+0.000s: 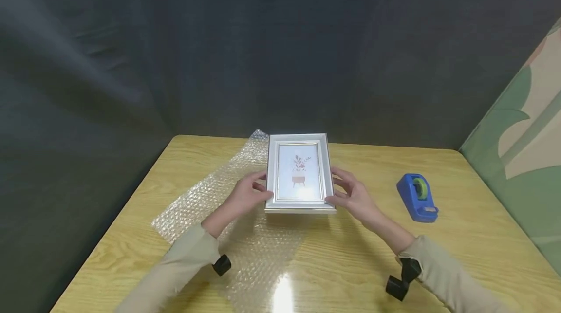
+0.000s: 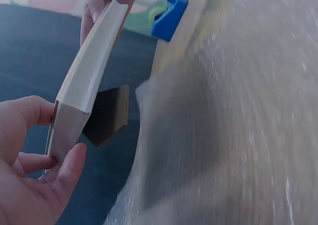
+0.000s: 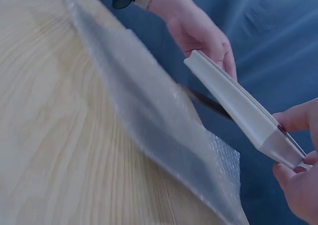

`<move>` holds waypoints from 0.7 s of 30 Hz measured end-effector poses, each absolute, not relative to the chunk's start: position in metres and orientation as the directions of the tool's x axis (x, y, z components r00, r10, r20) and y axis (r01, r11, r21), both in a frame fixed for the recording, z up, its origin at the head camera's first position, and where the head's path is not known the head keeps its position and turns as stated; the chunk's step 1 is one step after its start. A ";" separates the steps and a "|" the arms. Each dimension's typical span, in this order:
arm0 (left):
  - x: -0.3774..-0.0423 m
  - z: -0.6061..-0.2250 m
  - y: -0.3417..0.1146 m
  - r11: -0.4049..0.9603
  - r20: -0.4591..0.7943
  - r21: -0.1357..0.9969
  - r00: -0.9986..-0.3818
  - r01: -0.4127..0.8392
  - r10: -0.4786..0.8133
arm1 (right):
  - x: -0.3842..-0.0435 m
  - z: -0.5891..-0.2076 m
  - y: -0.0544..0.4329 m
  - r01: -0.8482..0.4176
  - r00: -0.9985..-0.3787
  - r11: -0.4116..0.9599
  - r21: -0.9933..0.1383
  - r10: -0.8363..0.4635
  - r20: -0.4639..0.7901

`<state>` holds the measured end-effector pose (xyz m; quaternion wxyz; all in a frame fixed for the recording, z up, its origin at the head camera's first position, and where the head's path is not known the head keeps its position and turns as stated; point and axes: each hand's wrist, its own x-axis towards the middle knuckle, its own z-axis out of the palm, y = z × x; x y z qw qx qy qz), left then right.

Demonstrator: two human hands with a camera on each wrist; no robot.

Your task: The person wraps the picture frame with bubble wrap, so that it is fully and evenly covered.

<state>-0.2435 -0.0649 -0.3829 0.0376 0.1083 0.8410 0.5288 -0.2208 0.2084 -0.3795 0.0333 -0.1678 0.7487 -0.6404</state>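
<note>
A white picture frame with a plant print inside is held up above the table, its front toward the head camera. My left hand grips its left side, thumb on the front face. At the opposite side, my right hand holds the lower right edge the same way. From the frame's back a dark stand leg juts out, seen in the left wrist view. Beneath and to the left, a sheet of bubble wrap lies spread across the table; the frame hides part of it.
On the right of the wooden table stands a blue tape dispenser with a green roll of tape. A dark curtain hangs behind the table's back edge. A leaf-patterned panel borders the right side.
</note>
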 end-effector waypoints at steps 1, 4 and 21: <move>-0.244 -0.383 -0.070 0.423 0.049 0.896 -0.976 0.137 0.214 | -0.222 -0.380 0.204 -0.198 -0.942 0.113 -0.974 -0.298 0.157; -0.245 -0.386 -0.084 0.441 0.036 0.889 -0.978 0.125 0.205 | -0.226 -0.383 0.191 -0.161 -0.945 0.093 -0.983 -0.302 0.126; -0.247 -0.417 -0.139 0.508 -0.006 0.855 -0.976 0.109 0.219 | -0.237 -0.425 0.129 0.003 -0.963 0.020 -1.000 -0.268 -0.008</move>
